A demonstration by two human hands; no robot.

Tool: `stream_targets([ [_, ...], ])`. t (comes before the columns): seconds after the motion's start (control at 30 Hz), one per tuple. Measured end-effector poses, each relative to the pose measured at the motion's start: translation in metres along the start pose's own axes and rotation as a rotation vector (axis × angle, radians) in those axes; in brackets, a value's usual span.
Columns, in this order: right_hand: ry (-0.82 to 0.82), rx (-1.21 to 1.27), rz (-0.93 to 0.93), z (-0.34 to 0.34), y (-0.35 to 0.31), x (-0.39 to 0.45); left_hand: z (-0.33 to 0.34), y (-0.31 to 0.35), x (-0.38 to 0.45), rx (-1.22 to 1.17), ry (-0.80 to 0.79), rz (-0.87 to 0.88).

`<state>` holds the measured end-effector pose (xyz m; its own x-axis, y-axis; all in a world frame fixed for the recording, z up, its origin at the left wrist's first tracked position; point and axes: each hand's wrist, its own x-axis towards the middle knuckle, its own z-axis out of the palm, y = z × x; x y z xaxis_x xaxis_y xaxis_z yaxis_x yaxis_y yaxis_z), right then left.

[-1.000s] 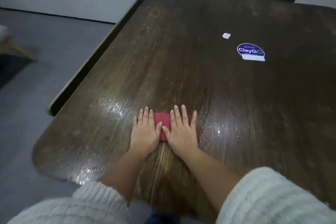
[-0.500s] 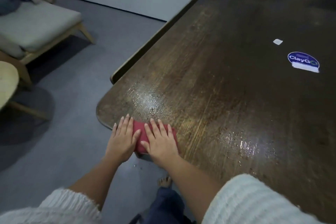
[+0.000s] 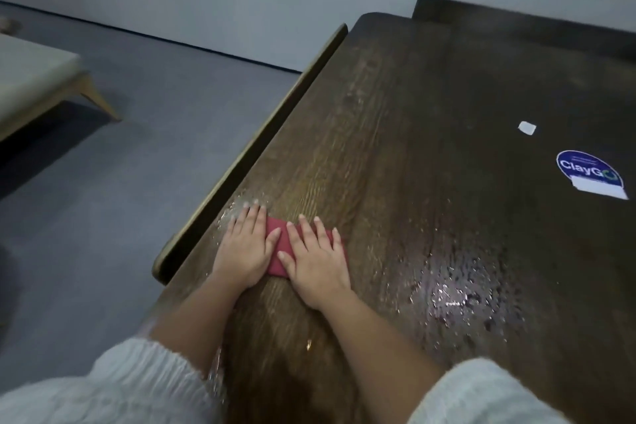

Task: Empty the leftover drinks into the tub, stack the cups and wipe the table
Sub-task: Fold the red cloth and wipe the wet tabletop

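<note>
Left hand (image 3: 245, 249): we lay it flat, fingers straight and together, palm down on the left part of the red cloth (image 3: 278, 248). Right hand (image 3: 317, 258): likewise flat, fingers straight and slightly spread, pressing the right part of the same cloth. The two thumbs lie close together with a strip of cloth showing between them.

Red cloth: folded, lying on the dark wooden surface (image 3: 430, 155) near its left edge, mostly covered by our hands.

Surroundings, in order:
- Wet patch (image 3: 454, 299), glistening droplets, on the surface to the right of our right hand.
- Smaller wet sheen (image 3: 237, 208) just beyond our left fingertips, at the edge.
- Chair back (image 3: 254, 148), dark, running along the left edge of the surface, close beside our left hand.
- Second chair back (image 3: 516, 15) at the far end.
- Round blue sticker (image 3: 586, 170), reading "ClayGo" in white, with a white strip (image 3: 600, 188) across its lower edge; well apart from the cloth, far right.
- Small white square (image 3: 527, 128) beyond the sticker.
- Cushioned bench (image 3: 34, 76) with a pale wooden leg, on the grey floor (image 3: 137, 182) at left.
- White knitted sleeves (image 3: 113, 385) on both forearms.
</note>
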<state>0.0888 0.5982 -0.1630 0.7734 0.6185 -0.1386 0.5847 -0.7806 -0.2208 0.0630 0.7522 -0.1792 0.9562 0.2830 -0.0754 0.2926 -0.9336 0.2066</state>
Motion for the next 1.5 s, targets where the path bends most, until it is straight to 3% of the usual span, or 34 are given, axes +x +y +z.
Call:
stream_targets([
  [0.23, 0.003, -0.024, 0.105, -0.033, 0.064, 0.109, -0.006, 0.024, 0.145, 0.034, -0.033, 0.162],
  [0.6, 0.081, -0.051, 0.195, -0.067, 0.173, 0.252, -0.007, 0.079, 0.323, 0.031, -0.033, 0.203],
  [0.8, 0.117, -0.071, 0.208, -0.075, 0.201, 0.299, -0.006, 0.089, 0.377, 0.051, -0.008, 0.228],
  [1.0, 0.072, -0.067, 0.22, -0.069, 0.178, 0.283, -0.012, 0.072, 0.343, 0.28, 0.003, 0.247],
  [1.27, 0.014, -0.058, 0.107, -0.044, 0.094, 0.2, -0.019, 0.026, 0.221, 0.457, -0.006, 0.154],
  [1.5, -0.053, -0.044, -0.001, -0.024, 0.019, 0.087, -0.015, -0.014, 0.077, 0.231, 0.021, 0.127],
])
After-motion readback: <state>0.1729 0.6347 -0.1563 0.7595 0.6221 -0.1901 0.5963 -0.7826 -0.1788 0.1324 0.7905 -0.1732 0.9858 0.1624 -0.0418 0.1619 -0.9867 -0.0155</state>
